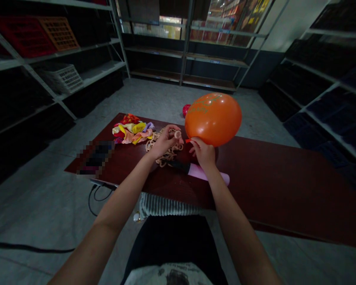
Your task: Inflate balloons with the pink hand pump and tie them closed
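An inflated orange balloon [215, 118] with green print is in front of me, its neck pinched by my right hand [206, 153]. My left hand [163, 143] holds a small pale ring-like piece [177, 135] between thumb and fingers, just left of the balloon's neck. Under that hand lies a heap of beige loop-shaped pieces [166, 160]; what they are made of I cannot make out. A pink-and-black balloon pump [197, 171] lies partly behind my right wrist. Several uninflated balloons [133, 130] in mixed colours are piled further left.
The dark red table [273, 178] extends to the right. A pixelated, phone-like object [96, 158] lies at its left end. A red shiny ball or balloon [186, 110] shows behind the table. Shelves with crates [62, 77] stand around. Cables [91, 198] hang at the left.
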Demonstrator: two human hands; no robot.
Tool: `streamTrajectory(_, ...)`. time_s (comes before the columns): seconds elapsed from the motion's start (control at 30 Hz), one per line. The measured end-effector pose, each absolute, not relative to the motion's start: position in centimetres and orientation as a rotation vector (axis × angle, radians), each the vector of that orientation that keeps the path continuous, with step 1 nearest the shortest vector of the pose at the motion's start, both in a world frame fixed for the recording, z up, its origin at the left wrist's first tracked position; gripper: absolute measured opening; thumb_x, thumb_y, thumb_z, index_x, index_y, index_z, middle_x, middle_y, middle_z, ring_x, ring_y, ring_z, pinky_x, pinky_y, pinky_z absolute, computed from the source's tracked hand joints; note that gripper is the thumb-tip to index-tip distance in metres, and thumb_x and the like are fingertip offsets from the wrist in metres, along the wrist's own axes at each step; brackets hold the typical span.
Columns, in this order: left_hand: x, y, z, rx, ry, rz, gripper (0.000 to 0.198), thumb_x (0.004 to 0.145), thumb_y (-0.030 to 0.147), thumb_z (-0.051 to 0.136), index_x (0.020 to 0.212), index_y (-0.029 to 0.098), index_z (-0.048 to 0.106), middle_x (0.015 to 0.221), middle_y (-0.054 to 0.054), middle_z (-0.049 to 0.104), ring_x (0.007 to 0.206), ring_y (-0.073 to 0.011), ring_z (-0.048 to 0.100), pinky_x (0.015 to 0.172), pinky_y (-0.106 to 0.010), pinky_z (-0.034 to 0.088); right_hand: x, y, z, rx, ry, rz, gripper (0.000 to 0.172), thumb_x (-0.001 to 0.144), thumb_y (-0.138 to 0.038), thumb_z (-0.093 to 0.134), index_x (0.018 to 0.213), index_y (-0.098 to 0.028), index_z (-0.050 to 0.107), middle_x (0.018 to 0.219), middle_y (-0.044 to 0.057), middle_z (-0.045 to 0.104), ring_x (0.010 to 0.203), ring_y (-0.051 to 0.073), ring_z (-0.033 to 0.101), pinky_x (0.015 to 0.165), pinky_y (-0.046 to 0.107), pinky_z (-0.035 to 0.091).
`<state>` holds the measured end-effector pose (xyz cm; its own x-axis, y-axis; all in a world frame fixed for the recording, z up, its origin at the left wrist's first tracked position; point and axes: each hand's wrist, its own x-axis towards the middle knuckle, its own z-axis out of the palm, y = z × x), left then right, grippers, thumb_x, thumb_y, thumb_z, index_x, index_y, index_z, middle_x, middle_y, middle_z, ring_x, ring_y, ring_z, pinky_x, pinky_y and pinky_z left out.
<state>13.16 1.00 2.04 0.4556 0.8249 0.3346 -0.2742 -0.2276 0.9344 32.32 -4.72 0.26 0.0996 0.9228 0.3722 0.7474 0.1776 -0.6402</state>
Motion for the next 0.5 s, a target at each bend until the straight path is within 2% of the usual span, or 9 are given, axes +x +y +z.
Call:
streamTrajectory(0.13,14.1,1.0,3.7,1.477,0.491,1.103,0.023,0.088,0.023,0.067,0.1,0.018,0.048,0.087,-0.003,0.068,0.08,-0.0133,0.067,0.076,-0.027,0.052,32.3,-4.7,0.2,-1.556,-1.677,0.301,0.034,0.101,-0.044,0.046,0.109,-0.026,0.072,0.058,-0.004,0.07,0.046,0.013,0.063,0.053,0.022,0.046)
streamTrajectory(0.3,16.4,1.5,5.4,1.648,0.504,1.196,0.015,0.087,0.016,0.065,0.097,0.016,0.054,0.083,-0.001,0.066,0.077,-0.0109,0.065,0.074,-0.024,0.05,32.3,-4.6,-0.2,-1.454,-1.592,0.399,0.03,0.098,-0.045,0.05,0.109,-0.027,0.072,0.056,-0.005,0.067,0.044,0.011,0.061,0.05,0.022,0.046)
streamTrajectory(0.5,18.3,2.9,5.5,1.731,0.681,1.299,0.024,0.086,0.029,0.073,0.099,0.017,0.057,0.072,0.0,0.067,0.065,-0.0119,0.064,0.066,-0.025,0.05,32.4,-4.3,0.1,-1.274,-1.318,0.681,0.033,0.092,-0.052,0.056,0.106,-0.025,0.069,0.055,-0.006,0.066,0.041,0.012,0.061,0.041,0.021,0.045)
